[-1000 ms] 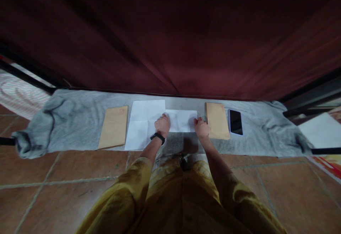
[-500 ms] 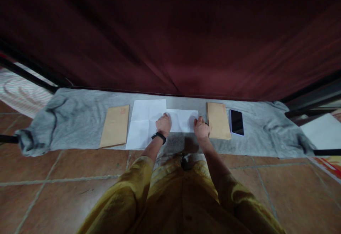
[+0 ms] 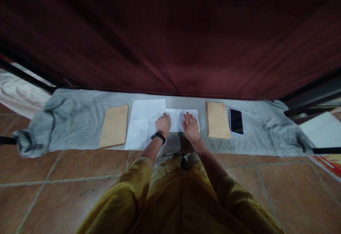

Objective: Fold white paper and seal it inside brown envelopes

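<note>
A folded sheet of white paper (image 3: 175, 123) lies on the grey cloth, partly under both hands. My right hand (image 3: 190, 124) rests flat on its right part with fingers stretched out. My left hand (image 3: 162, 124), a dark band on its wrist, is curled at the sheet's left end, knuckles up; whether its fingers pinch the paper is hidden. Just left of it, a larger creased white sheet (image 3: 138, 123) lies spread out and reaches up to that hand.
A brown envelope (image 3: 114, 126) lies left of the sheets, and a stack of brown envelopes (image 3: 217, 120) on the right. Beyond the stack is a phone (image 3: 236, 121). Grey cloth (image 3: 77, 120) covers the narrow surface, backed by a dark red curtain (image 3: 170, 42).
My right hand has moved left from the folded sheet's right edge onto its face, and its curled fingers have spread out flat. My left hand has stayed in place.
</note>
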Available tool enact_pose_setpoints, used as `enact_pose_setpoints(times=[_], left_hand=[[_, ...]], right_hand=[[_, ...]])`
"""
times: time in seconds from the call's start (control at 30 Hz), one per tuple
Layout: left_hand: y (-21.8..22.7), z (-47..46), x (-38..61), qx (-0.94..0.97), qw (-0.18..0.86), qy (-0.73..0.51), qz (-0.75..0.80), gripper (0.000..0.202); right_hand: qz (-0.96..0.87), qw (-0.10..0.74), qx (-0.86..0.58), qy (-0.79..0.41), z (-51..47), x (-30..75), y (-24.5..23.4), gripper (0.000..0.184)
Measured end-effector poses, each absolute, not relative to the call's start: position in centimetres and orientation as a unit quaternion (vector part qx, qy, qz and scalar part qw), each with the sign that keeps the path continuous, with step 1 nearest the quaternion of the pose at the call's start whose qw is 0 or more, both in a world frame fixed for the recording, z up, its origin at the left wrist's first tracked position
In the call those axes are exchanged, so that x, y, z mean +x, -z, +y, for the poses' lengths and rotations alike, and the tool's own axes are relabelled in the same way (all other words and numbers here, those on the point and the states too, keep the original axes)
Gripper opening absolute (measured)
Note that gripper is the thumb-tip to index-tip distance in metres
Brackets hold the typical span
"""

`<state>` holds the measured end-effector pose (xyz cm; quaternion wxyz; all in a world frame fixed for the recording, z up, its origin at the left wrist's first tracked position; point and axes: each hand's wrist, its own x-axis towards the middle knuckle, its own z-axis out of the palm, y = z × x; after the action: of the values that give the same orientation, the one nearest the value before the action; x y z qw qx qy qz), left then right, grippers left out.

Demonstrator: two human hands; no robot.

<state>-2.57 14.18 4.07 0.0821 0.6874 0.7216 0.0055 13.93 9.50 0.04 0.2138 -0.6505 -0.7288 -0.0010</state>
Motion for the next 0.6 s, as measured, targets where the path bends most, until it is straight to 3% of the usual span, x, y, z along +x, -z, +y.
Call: enact_pose_setpoints(times=[0.6], left_hand=[[-4.7, 12.7, -2.4, 0.72, 0.026, -0.046, 0.692, 0.035]], right_hand=[[-0.726, 0.179, -0.664, -0.012, 8.6, 12.5, 1.5, 0.051]])
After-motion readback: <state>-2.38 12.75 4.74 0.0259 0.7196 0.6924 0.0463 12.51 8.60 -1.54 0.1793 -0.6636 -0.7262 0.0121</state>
